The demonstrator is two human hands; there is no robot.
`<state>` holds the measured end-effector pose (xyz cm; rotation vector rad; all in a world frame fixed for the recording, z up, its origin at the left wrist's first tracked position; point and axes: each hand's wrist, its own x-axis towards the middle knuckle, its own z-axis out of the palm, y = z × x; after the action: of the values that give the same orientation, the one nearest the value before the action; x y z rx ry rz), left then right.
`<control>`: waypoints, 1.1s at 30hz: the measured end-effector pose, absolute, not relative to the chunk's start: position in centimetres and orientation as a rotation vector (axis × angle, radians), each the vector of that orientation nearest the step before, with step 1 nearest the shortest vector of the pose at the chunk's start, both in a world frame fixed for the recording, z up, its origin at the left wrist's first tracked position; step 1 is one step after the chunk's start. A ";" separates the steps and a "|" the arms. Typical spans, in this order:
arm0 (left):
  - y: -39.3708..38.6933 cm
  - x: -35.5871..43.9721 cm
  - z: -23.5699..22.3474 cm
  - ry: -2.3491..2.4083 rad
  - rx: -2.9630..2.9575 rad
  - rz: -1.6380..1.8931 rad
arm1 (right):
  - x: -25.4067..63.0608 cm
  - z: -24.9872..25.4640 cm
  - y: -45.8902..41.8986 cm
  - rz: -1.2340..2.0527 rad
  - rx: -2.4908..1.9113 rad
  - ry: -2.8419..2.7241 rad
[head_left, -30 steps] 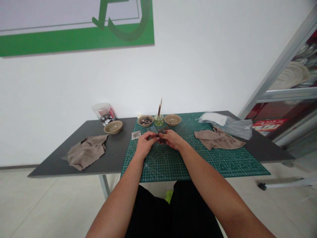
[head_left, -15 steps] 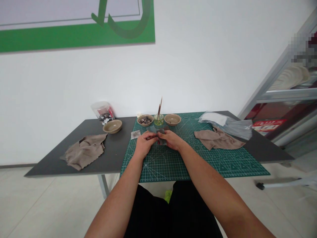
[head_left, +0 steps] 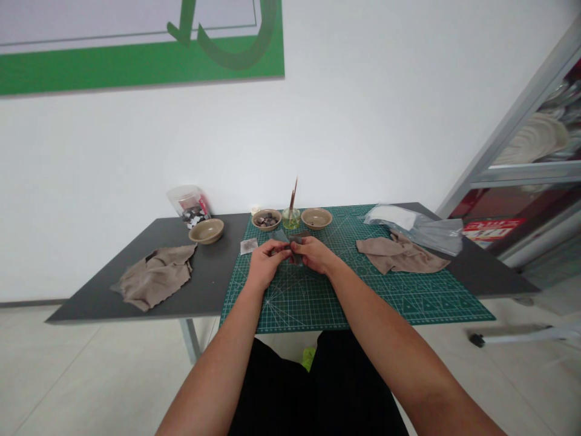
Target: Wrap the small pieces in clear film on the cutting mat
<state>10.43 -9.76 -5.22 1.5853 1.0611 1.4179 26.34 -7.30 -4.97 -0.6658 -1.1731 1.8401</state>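
Surface [head_left: 206,290], dark grey: carrying everything listed below. Cutting mat [head_left: 295,309], green, gridded: covering the middle and right. Left cloth [head_left: 158,280], brown-grey: lying crumpled on bare surface. Right cloth [head_left: 394,254], similar: lying on the mat. Plastic bag [head_left: 431,233], clear: lying just beyond the right cloth. Left hand [head_left: 269,261]: reaching over the mat, thumb and forefinger pinching the left edge of the dark grey piece. Right hand [head_left: 316,254]: facing it, thumb pressing the same piece against its fingers. Jar [head_left: 184,197], clear: holding dark and pale bits. Three bowls: left bowl [head_left: 206,232], standing beside the jar; middle bowl [head_left: 267,229], holding dark chips; right bowl [head_left: 321,217], holding few bits. Glass pot [head_left: 291,221]: standing between these last two, thin brown sticks [head_left: 293,197] leaning upright in it. Pale square [head_left: 249,246]: lying just left of the left hand. Dark grey piece [head_left: 296,241], small: sitting between both hands' fingertips, partly hidden.
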 end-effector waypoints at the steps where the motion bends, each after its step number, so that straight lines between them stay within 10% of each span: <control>1: -9.7 10.4 -5.3 1.052 1.573 1.423 | 26.3 -4.9 -7.3 1.843 -0.667 -1.171; 33: -9.2 10.5 -5.8 0.993 1.451 1.439 | 26.1 -5.5 -7.0 1.748 -0.661 -1.284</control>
<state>10.50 -9.23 -5.84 1.4512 0.9926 1.4392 26.09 -7.05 -5.49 -0.6615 -1.2841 1.7480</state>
